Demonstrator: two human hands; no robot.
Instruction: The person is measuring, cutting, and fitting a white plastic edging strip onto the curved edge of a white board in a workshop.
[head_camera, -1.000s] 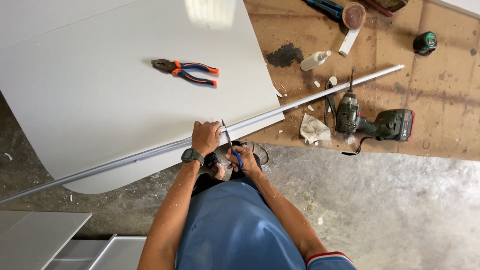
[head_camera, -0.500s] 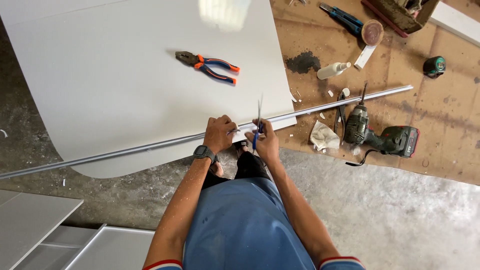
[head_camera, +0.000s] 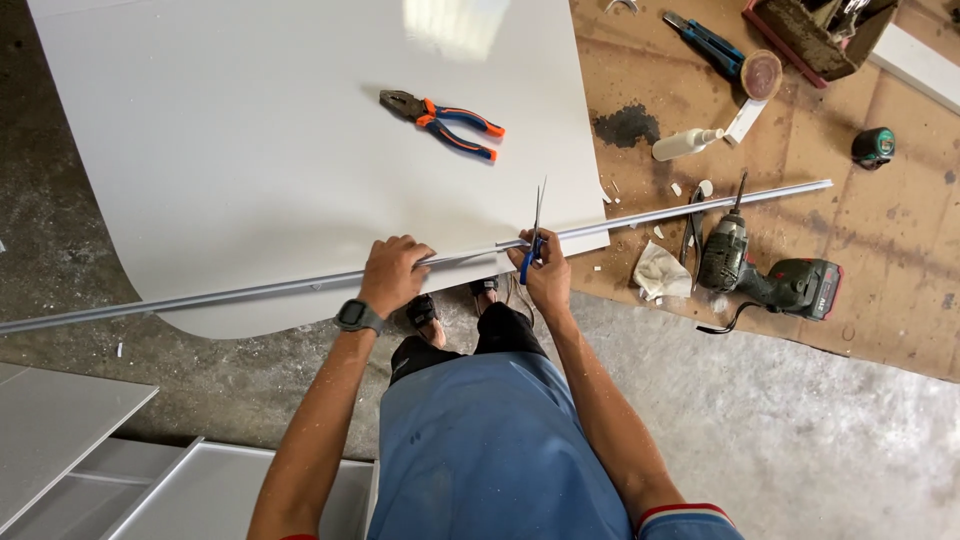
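A long thin white strip (head_camera: 690, 208) lies across the near edge of a large white panel (head_camera: 250, 150). My left hand (head_camera: 392, 274) presses down on the strip near its middle; a dark watch sits on that wrist. My right hand (head_camera: 546, 274) grips blue-handled scissors (head_camera: 537, 222), blades pointing away from me and crossing the strip just right of my left hand. Pliers with orange and blue handles (head_camera: 443, 112) rest on the panel, beyond both hands.
On brown board to the right lie a cordless drill (head_camera: 762, 272), a crumpled rag (head_camera: 660, 271), a white bottle (head_camera: 684, 145), a tape measure (head_camera: 873, 146) and a utility knife (head_camera: 706, 38). White panels (head_camera: 70, 440) are stacked at lower left on the concrete floor.
My right hand has brought the scissors up from my lap to the strip, blades now across it. My left hand has stayed on the strip. The view has shifted slightly.
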